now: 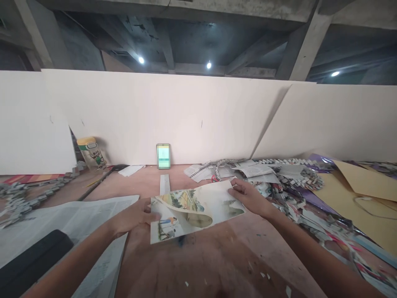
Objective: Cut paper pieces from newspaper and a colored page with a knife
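Both hands hold an illustrated sheet of paper [178, 221] above the brown tabletop. Painted scenery and a small figure show on it, and a part of the sheet curls over in the middle. My left hand [136, 217] grips its left edge, thumb on top and the other fingers behind. At the upper right corner, my right hand [246, 194] pinches the sheet between thumb and fingers. A pale flat strip [165, 184] lies on the table just behind the sheet.
Newspaper [93, 215] and a black object [35, 258] lie left. A phone [163, 156] and a pouch [94, 153] stand against the white board [155, 116]. Folded-paper chains [40, 196], paper scraps [260, 169] and yellow envelopes [356, 207] are around. Small bits dot the table [192, 273].
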Demonstrator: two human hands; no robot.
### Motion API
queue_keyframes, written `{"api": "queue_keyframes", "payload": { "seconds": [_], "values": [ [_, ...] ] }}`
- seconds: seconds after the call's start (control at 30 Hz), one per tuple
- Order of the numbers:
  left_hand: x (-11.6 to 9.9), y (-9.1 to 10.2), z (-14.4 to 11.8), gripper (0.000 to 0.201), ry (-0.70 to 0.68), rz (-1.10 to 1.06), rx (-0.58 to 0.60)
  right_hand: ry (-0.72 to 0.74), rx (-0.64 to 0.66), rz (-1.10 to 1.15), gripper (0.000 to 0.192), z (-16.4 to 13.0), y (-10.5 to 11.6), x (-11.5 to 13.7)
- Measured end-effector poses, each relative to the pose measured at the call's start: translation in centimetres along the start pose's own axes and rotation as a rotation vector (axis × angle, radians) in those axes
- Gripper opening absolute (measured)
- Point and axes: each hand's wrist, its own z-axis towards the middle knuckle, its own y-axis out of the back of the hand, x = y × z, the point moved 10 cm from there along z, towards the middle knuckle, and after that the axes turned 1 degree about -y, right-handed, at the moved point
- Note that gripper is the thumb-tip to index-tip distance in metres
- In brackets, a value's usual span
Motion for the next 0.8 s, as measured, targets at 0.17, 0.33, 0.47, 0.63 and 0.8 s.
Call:
{"api": "queue_keyframes", "payload": {
  "seconds": [0.17,0.33,0.47,0.63,0.8],
  "values": [
    [-0.7,-0.7,-0.5,0.047,0.003,0.104,0.031,0.036,-0.036,-0.173,0.013,-0.7,1.0,2.1],
    [0.8,-1.0,-0.8,0.055,0.077,0.171,-0.027,-0.117,0.072,-0.322,0.012,-3.2,-1.2,-3.0],
    [1.9,-3.1,0.2,0.048,0.042,0.114,0.052,-0.133,0.112,-0.546,0.017,-3.3,-1.5,-5.4],
    [4.9,-3.5,1.9,0.046,0.117,0.148,0.038,-0.081,-0.069,-0.764,0.028,2.0,1.1,-3.8],
    [5.9,-3.2,2.1,0.052,0.116,0.102,0.039,-0.07,0.126,-0.746,0.057,6.6,-2.6,-4.9]
  ]
}}
